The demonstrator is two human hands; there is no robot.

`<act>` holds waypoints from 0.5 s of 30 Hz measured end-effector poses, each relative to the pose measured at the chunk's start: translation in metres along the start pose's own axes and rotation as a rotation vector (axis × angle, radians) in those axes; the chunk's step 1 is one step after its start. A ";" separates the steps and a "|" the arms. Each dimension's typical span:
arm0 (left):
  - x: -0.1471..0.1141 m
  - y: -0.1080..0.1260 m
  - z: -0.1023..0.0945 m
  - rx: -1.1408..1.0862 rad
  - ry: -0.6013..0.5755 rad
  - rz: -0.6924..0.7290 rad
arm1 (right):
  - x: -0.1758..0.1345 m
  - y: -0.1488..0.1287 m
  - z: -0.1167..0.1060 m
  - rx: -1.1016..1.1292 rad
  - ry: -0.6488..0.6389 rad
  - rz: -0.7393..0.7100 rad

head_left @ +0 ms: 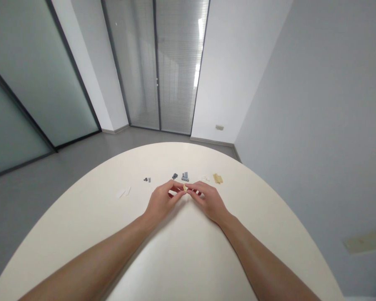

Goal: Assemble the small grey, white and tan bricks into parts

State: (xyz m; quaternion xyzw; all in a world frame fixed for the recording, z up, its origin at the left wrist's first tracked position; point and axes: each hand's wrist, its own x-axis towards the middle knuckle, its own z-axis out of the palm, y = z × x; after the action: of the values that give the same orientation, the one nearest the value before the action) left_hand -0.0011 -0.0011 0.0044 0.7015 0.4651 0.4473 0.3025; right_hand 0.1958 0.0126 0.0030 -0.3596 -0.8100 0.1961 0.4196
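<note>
My left hand (pixel 163 197) and my right hand (pixel 209 200) meet at the middle of the table, fingertips pinched together from both sides. Between them is a small yellow piece (pixel 184 188), perhaps a toy building brick; the fingers cover much of it, so its exact shape is unclear. Just beyond my fingers lie a cluster of grey-blue pieces (pixel 185 177) and a smaller dark cluster (pixel 174 176). A group of yellow pieces (pixel 217 178) rests past my right hand, with a few white pieces (pixel 206 179) beside it.
The round white table (pixel 181 263) fills the lower view. Toward the left lie small dark pieces (pixel 146 179), a grey piece (pixel 149 180) and thin white strips (pixel 122 193). Behind the table stand a glass partition (pixel 175 83) and a grey wall (pixel 316 125).
</note>
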 end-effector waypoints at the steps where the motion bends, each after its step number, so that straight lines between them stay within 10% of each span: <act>1: 0.000 0.000 0.000 -0.001 0.002 -0.003 | 0.000 0.000 0.000 0.003 -0.004 -0.001; 15: 0.001 -0.001 0.001 0.006 0.034 -0.010 | 0.000 0.002 -0.001 0.059 -0.015 -0.005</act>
State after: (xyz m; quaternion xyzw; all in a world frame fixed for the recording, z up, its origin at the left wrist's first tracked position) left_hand -0.0007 0.0000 0.0039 0.6922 0.4751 0.4563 0.2947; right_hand 0.1974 0.0144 0.0022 -0.3434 -0.8078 0.2215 0.4247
